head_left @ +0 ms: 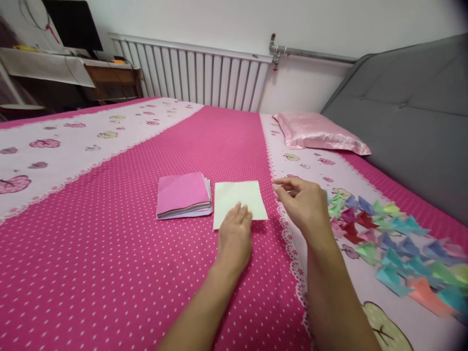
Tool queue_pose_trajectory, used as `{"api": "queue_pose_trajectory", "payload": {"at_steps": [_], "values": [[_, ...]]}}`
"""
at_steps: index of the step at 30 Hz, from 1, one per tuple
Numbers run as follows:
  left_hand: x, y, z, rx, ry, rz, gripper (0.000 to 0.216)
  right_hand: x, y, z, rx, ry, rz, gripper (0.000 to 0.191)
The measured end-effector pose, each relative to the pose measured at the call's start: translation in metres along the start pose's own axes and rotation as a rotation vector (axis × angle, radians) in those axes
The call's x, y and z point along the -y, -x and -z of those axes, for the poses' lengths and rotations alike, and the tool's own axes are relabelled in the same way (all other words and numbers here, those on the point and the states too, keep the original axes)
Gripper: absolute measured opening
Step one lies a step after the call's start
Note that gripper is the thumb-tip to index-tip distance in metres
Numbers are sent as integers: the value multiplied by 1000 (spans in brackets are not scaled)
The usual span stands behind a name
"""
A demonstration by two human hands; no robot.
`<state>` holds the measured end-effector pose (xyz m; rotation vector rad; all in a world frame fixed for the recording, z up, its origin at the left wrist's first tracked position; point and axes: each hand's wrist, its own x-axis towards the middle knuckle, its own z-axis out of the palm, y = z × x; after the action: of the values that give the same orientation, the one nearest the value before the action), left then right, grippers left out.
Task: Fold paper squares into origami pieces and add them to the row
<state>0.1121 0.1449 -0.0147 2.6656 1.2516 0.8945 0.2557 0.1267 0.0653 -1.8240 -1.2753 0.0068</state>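
A square sheet of pale yellow-green paper [234, 195] lies flat on the pink dotted bedspread. My left hand [236, 234] rests on its lower part with the fingers stretched out flat. Just off the sheet's right side, my right hand [302, 200] hovers with thumb and forefinger curled toward each other; a gap shows between their tips, and nothing is visible in it. Left of the sheet sits a stack of coloured paper [183, 192] with a pink sheet on top.
Many folded paper pieces [397, 248] in several colours cover the bed at the right. Beyond them are a pink satin pillow [318, 131] and a grey headboard [409, 97]. A white radiator [197, 73] lines the wall, and a desk with a monitor [75, 24] stands far left.
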Motion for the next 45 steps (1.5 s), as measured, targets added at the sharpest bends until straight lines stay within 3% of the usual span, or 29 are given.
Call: {"api": "queue_pose_trajectory", "payload": {"at_steps": [3,6,10,14,18,23,32,45], "values": [[-10,6,-7,229,22,-61,36,-7,-3,-8,38,3,54,22],[-11,6,-1,350,59,-91,24,-10,-5,-23,164,1,151,27],[-9,4,8,341,91,-57,35,-7,1,-48,314,-52,269,37],[2,6,-1,307,-22,-15,47,-3,14,-74,611,-191,378,46],[11,11,-14,409,-130,34,56,-7,29,-98,836,-104,386,56],[11,14,-17,433,-159,54,57,-20,34,-111,782,-18,371,59],[8,11,-14,476,-216,149,67,-41,23,-111,636,223,295,59],[10,11,-14,474,-180,216,72,-76,9,-110,373,426,36,66]]}}
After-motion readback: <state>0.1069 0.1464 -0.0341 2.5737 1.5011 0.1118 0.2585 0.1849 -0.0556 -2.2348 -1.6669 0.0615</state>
